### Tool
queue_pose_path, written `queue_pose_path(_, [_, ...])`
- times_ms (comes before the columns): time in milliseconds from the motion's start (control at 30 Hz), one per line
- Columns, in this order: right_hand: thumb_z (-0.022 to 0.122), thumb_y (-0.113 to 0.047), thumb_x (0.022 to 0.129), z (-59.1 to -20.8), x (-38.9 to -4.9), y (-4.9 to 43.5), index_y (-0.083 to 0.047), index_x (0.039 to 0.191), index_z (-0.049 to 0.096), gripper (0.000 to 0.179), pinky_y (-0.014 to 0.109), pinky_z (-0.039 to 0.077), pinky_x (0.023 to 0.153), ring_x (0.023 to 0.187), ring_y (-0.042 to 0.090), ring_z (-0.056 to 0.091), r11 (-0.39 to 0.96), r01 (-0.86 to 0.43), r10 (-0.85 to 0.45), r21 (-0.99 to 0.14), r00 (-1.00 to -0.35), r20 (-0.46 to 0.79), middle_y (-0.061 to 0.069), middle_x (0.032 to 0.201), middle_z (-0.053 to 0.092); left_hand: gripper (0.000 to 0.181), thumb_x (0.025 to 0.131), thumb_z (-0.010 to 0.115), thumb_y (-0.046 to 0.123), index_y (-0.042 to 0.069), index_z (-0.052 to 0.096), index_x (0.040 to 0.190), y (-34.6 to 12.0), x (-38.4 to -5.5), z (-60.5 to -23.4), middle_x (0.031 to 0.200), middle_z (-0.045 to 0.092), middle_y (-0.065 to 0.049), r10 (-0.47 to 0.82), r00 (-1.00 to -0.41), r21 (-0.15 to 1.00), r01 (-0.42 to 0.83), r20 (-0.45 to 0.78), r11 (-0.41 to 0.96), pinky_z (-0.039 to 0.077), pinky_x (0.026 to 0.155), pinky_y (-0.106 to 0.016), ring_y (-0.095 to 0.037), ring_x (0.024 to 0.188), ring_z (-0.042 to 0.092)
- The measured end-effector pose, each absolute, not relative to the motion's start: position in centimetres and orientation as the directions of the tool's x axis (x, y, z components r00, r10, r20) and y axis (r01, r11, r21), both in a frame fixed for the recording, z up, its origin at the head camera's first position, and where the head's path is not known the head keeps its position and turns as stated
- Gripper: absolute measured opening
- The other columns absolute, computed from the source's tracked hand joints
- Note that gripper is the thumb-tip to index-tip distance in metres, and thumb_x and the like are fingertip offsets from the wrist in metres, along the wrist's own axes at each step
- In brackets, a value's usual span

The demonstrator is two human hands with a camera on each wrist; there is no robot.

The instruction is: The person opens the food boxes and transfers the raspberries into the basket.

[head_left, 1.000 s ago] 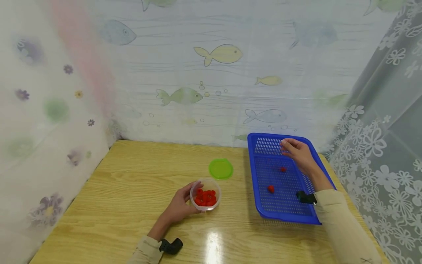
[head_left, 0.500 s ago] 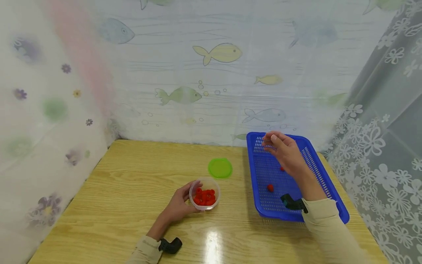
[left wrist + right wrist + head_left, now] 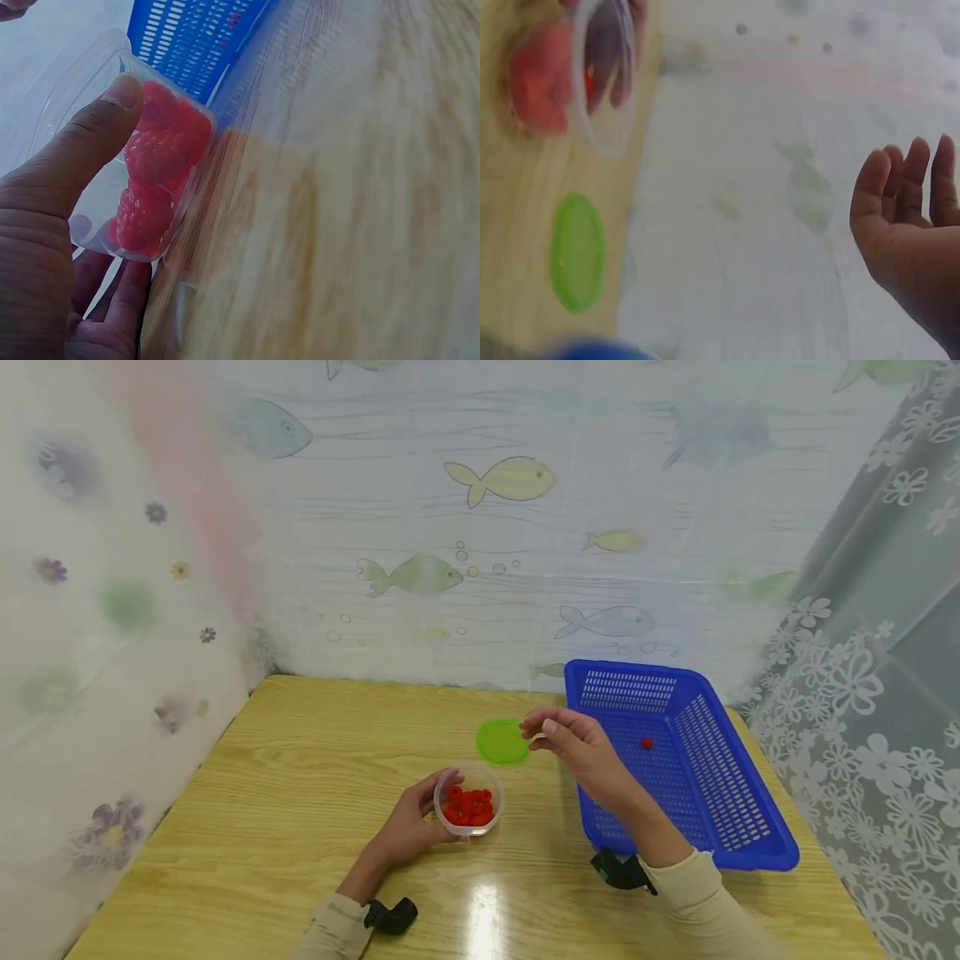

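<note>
My left hand (image 3: 411, 822) holds a clear plastic container (image 3: 447, 827) with several red raspberries (image 3: 468, 807) in it, on the wooden table. In the left wrist view the thumb (image 3: 90, 135) lies along the container's wall and the other fingers are on its far side. My right hand (image 3: 581, 752) is in the air between the blue basket and the container, its fingers loosely bent. The right wrist view shows this hand (image 3: 911, 217) with nothing between thumb and fingers. A green lid (image 3: 498, 742) lies behind the container, close to the right fingertips in the head view.
A blue plastic basket (image 3: 738, 777) stands at the table's right side, with a raspberry (image 3: 647, 743) on its floor. My right arm hides part of the basket. Behind the wooden table (image 3: 315, 760) hangs a fish-patterned curtain (image 3: 510, 552).
My right hand has moved left and toward me, from over the basket to beside the green lid. It now covers the nearer raspberry's place in the basket. My left hand stays on the container.
</note>
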State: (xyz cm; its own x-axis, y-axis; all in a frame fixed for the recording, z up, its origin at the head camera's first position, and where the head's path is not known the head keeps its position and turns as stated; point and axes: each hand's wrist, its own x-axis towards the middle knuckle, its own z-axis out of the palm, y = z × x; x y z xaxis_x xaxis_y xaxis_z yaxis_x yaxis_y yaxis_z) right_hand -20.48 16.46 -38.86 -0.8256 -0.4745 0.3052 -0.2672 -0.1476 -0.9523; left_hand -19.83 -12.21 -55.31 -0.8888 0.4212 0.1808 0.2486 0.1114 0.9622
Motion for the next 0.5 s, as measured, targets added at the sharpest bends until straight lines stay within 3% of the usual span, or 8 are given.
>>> queue_pose_path(200, [0.048, -0.013, 0.108, -41.0, -18.9, 13.7, 0.014, 0.12, 0.059, 0.032, 0.025, 0.054, 0.092, 0.104, 0.012, 0.061, 0.01, -0.181, -0.376, -0.983, -0.912, 0.164, -0.001, 0.109, 0.066, 0.093, 0.075, 0.092, 0.009, 0.012, 0.044, 0.154, -12.2, -19.9, -55.3, 0.149, 0.054, -0.013, 0.416, -0.891, 0.962, 0.249, 0.182, 0.114, 0.04, 0.115, -0.038, -0.03, 0.14, 0.049])
queue_pose_path(400, [0.053, -0.009, 0.104, -44.2, -18.7, 12.1, 0.008, 0.119, 0.064, 0.025, 0.031, 0.05, 0.095, 0.104, 0.017, 0.057, 0.049, -0.071, -0.159, -0.996, -0.985, 0.062, 0.007, 0.113, 0.065, 0.094, 0.074, 0.092, 0.009, 0.011, 0.044, 0.154, -12.1, -19.8, -55.2, 0.149, 0.054, -0.014, 0.417, -0.893, 0.966, 0.236, 0.172, 0.107, 0.041, 0.114, -0.029, -0.03, 0.14, 0.05])
queue_pose_path(500, [0.055, -0.008, 0.103, -45.8, -19.0, 11.8, 0.006, 0.119, 0.065, 0.024, 0.035, 0.045, 0.095, 0.11, 0.023, 0.053, 0.1, -0.061, -0.121, -0.993, -0.991, 0.049, 0.013, 0.119, 0.063, 0.093, 0.075, 0.092, 0.01, 0.01, 0.043, 0.154, -12.2, -19.8, -55.3, 0.149, 0.054, -0.015, 0.42, -0.89, 0.966, 0.239, 0.176, 0.102, 0.042, 0.113, -0.028, -0.031, 0.139, 0.05])
